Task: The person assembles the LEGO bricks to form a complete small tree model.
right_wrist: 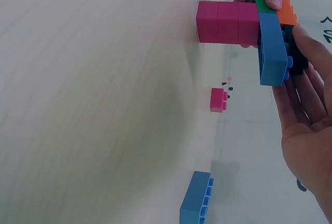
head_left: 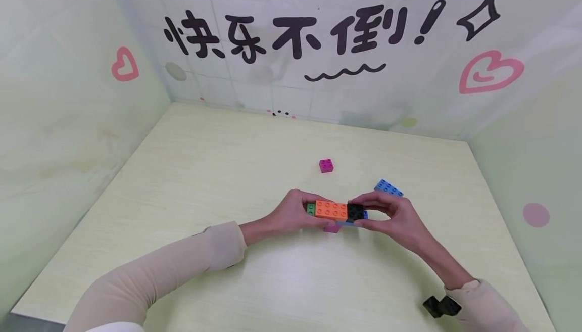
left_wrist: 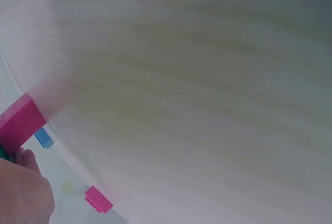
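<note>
Over a pale wood-grained tabletop [head_left: 273, 286]: a roughly T-shaped plastic-brick build [head_left: 331, 210], orange and black above green and blue, pink column [head_left: 332, 229] beneath. Pinched at the green-and-orange end by the left hand [head_left: 293, 211], at the black-and-blue end by the right hand [head_left: 402, 221]. Beyond the grip, a small magenta brick [head_left: 326, 166] and a blue studded brick [head_left: 387, 187]. Behind, white walls [head_left: 273, 84] with black lettering [head_left: 297, 46].

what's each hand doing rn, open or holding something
Left hand: holding the brick assembly at its green end.
Right hand: holding it at the black brick.
</note>
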Tool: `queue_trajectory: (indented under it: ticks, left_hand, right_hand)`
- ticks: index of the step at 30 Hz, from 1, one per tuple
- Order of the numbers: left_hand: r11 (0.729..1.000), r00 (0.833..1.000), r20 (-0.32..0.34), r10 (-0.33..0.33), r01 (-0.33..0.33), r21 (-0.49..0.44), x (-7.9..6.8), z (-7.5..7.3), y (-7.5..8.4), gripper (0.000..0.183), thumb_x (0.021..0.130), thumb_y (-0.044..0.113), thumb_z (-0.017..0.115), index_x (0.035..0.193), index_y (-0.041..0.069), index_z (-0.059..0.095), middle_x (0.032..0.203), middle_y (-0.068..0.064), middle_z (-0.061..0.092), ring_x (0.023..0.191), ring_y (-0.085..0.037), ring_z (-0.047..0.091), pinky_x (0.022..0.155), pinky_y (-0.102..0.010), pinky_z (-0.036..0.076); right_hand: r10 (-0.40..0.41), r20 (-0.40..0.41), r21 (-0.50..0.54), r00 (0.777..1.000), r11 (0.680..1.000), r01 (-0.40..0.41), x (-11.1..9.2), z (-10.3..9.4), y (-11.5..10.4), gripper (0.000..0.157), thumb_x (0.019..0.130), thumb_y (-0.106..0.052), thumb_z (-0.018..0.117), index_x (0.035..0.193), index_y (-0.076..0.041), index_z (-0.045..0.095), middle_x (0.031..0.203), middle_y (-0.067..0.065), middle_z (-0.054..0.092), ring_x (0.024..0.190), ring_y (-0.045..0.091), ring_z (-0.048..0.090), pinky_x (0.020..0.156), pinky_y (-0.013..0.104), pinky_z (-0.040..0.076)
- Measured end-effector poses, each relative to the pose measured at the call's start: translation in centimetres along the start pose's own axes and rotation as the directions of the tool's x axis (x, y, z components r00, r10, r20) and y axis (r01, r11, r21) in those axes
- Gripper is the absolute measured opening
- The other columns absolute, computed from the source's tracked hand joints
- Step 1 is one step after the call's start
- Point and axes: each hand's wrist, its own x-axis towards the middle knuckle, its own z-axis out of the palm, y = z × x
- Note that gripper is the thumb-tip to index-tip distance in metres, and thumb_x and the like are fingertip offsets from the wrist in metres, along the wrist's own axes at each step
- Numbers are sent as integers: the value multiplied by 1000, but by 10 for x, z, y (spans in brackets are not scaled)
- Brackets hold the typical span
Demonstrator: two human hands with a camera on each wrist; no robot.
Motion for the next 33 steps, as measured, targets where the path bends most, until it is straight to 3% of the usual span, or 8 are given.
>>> queue_trajectory:
  ticks: [7,12,16,33]
  left_hand:
    - [1000,1000,-3,-8,8,1,0,0,2,41,74,19,88,113,13,75,98,9,73,88,-12,67,78,-29,55]
    - [1000,1000,-12,-7,8,18,-1,0,1,40,75,20,88,112,14,75,97,10,72,89,-12,66,77,-29,55]
    - [1000,1000,-12,-4,5,17,-2,0,3,41,74,21,88,112,14,75,97,10,73,87,-12,66,76,-29,55]
    - [1000,1000,-16,17,-16,17,2,2,-2,42,73,20,88,112,12,75,96,10,72,88,-10,67,77,-27,56]
  right_hand:
    - [45,-13,-61,999,997,-46,-1,3,-4,38,79,-22,83,116,-24,72,111,-6,70,105,16,66,86,47,53]
    - [57,-1,-71,998,996,-57,0,5,-3,38,80,-26,82,117,-25,71,113,-7,69,107,15,65,91,40,52]
    - [83,-4,-15,997,996,-83,0,8,-1,37,82,-24,81,118,-24,72,115,-5,69,108,17,64,93,34,50]
    - [118,-24,11,993,993,-118,3,10,3,33,81,-23,82,113,-22,75,109,-4,72,102,20,66,80,35,56]
